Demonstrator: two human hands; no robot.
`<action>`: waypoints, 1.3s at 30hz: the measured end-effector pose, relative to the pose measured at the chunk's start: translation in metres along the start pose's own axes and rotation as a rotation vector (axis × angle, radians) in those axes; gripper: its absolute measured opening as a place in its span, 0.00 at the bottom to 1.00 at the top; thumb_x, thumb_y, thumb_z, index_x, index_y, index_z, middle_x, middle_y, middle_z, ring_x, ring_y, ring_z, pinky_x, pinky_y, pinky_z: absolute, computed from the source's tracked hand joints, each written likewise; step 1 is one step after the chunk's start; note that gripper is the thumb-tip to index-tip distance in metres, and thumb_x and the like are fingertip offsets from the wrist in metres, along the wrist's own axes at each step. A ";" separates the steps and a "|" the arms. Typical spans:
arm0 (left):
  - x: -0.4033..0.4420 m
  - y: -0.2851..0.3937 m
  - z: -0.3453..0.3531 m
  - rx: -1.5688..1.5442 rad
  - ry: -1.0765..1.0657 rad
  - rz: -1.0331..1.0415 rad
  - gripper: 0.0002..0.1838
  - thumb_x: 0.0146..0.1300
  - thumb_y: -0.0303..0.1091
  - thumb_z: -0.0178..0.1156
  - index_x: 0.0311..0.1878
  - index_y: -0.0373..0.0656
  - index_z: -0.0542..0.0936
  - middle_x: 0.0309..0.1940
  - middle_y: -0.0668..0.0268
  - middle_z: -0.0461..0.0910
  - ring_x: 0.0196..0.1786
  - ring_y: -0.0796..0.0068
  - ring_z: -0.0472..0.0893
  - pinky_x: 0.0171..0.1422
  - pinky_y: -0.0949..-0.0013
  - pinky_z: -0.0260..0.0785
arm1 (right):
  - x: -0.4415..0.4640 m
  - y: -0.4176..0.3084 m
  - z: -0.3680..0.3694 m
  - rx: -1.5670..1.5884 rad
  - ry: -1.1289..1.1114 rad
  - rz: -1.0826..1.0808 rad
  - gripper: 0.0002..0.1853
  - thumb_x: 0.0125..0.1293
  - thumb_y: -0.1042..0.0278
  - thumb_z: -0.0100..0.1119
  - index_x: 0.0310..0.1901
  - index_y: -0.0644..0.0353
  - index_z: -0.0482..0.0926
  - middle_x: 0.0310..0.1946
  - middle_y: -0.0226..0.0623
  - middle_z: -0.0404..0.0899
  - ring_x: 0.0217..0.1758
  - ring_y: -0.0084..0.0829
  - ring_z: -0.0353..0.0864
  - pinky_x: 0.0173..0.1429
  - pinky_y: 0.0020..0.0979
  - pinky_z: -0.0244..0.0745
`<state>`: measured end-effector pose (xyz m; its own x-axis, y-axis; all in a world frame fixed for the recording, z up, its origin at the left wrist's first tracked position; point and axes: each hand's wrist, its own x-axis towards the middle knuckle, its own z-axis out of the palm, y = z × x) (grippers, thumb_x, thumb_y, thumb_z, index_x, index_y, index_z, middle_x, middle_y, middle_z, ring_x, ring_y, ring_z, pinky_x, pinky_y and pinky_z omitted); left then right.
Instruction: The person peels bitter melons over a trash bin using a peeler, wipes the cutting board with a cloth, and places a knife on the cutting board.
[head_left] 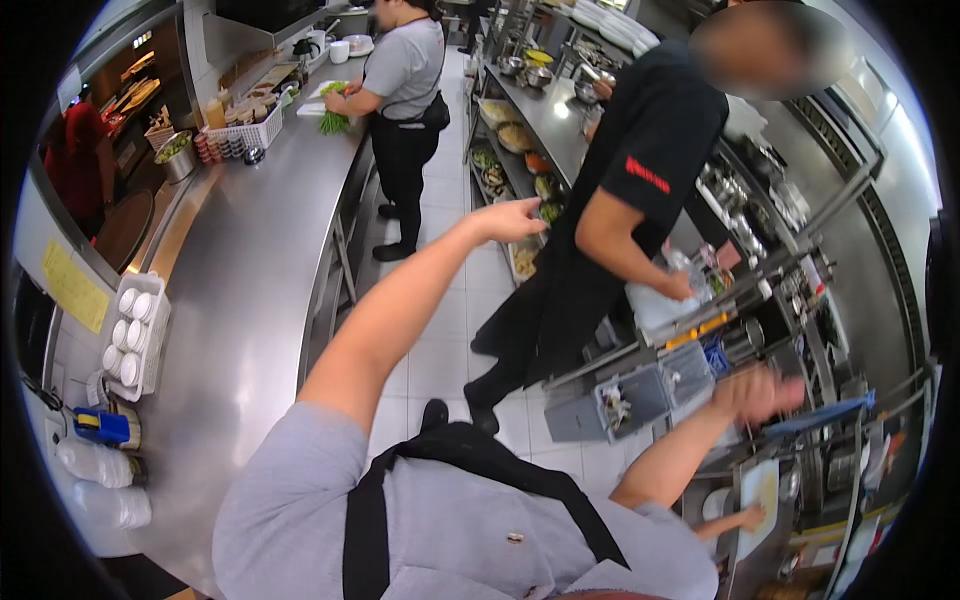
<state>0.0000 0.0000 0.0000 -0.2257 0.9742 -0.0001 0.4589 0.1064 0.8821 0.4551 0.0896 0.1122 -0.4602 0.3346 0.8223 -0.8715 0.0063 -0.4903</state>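
"What is nearest, and what do the fingers do?"

"At the lower right, the right hand [755, 393] is lifted and smeared by motion; I can't tell whether its fingers are wide, narrow or round something; a flat blue tray [820, 412] shows just beside it, and a grey bin [575, 420] is lower and to its left."

"And the left hand [508, 220]?"

"Near the centre, arm stretched forward; the index finger sticks out, the others look loosely bent, and I see nothing held; pale food [524, 264] in a shelf tray shows just below it in the frame."

"How is such a reach done well?"

"I'd want a steady wrist and one clear finger line; the person in black [640, 130], right of centre, fills much of the aisle, so both elbows are best tucked in, the right one above all, given the crowded shelving there."

"Anyone farther off?"

"Upper left of centre, a person in grey [408, 60] handles leafy greens [333, 122] at the steel counter [240, 250]; a calm, low gesture would suit them too."
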 end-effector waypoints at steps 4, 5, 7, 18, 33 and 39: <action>0.117 0.039 -0.030 -0.450 0.095 -0.048 0.36 0.74 0.57 0.48 0.76 0.44 0.62 0.70 0.55 0.67 0.65 0.53 0.74 0.63 0.53 0.72 | 0.008 0.015 -0.065 0.330 0.366 -0.295 0.57 0.68 0.24 0.38 0.76 0.75 0.41 0.77 0.60 0.46 0.81 0.48 0.46 0.82 0.46 0.44; 0.129 0.020 -0.012 -0.563 0.119 -0.085 0.37 0.73 0.62 0.46 0.75 0.43 0.64 0.69 0.55 0.68 0.69 0.53 0.70 0.68 0.51 0.66 | 0.019 0.025 -0.032 0.250 0.594 -0.280 0.56 0.69 0.25 0.37 0.76 0.74 0.38 0.79 0.57 0.41 0.84 0.47 0.37 0.85 0.47 0.32; 0.181 0.030 -0.009 -0.624 0.199 -0.034 0.42 0.73 0.66 0.43 0.75 0.40 0.63 0.72 0.55 0.66 0.75 0.56 0.63 0.75 0.55 0.56 | 0.035 0.014 -0.024 0.346 -0.159 -0.096 0.47 0.70 0.27 0.40 0.67 0.71 0.66 0.61 0.58 0.71 0.67 0.48 0.71 0.73 0.58 0.60; 0.285 -0.014 0.095 -0.624 -0.027 0.466 0.34 0.80 0.53 0.37 0.70 0.29 0.66 0.73 0.51 0.64 0.77 0.61 0.62 0.80 0.66 0.50 | 0.052 0.277 0.013 -0.045 0.234 0.641 0.72 0.50 0.08 0.21 0.67 0.84 0.61 0.70 0.69 0.61 0.75 0.55 0.62 0.78 0.49 0.53; 0.452 -0.214 0.001 0.488 -1.296 0.377 0.32 0.65 0.60 0.58 0.58 0.41 0.82 0.55 0.54 0.83 0.59 0.55 0.80 0.66 0.58 0.69 | 0.181 0.434 -0.168 0.542 0.578 -0.030 0.57 0.63 0.16 0.31 0.73 0.68 0.59 0.75 0.49 0.59 0.81 0.49 0.51 0.81 0.47 0.47; 0.614 -0.125 0.041 0.570 -0.958 0.641 0.31 0.63 0.54 0.58 0.60 0.39 0.79 0.59 0.49 0.79 0.61 0.48 0.78 0.67 0.55 0.68 | 0.252 0.277 -0.242 -0.018 0.144 -0.256 0.46 0.66 0.28 0.42 0.72 0.61 0.62 0.71 0.44 0.64 0.74 0.40 0.59 0.75 0.40 0.52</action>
<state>-0.1607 0.5929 -0.1294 0.7662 0.6109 -0.1994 0.6098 -0.5933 0.5255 0.1382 0.4036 0.1140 -0.1959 0.4506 0.8710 -0.9525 0.1238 -0.2783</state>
